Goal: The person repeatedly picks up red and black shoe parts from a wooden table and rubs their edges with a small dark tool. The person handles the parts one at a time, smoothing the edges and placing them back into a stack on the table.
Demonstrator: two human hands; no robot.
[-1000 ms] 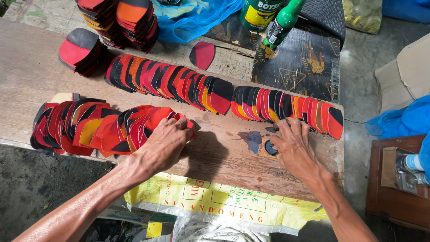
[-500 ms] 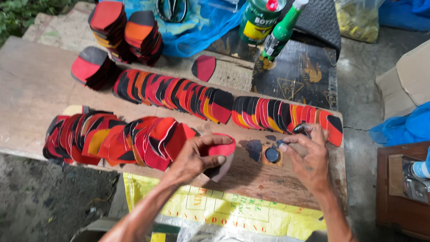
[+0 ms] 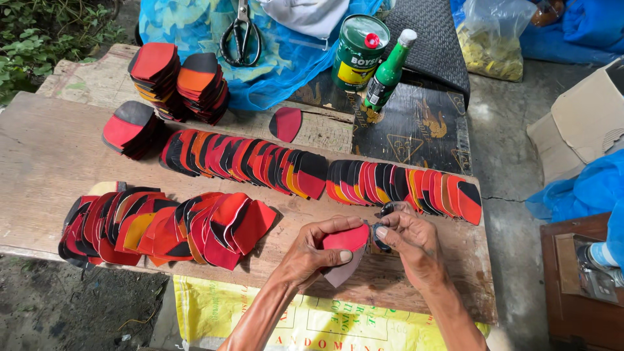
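Observation:
My left hand holds a flat red piece with a pale underside, just above the wooden board. My right hand pinches a small dark object against the piece's right edge. To the left of my hands lies a fanned row of red, orange and black pieces. A longer overlapping row runs across the board beyond my hands.
Stacks of the same pieces stand at the far left. Scissors lie on a blue cloth. A green can and green bottle stand behind, on a black mat. A lone dark red piece lies apart.
My left hand lifted one red piece from the near row and brought it to the middle. My right hand picked up the small dark object from the board and met it.

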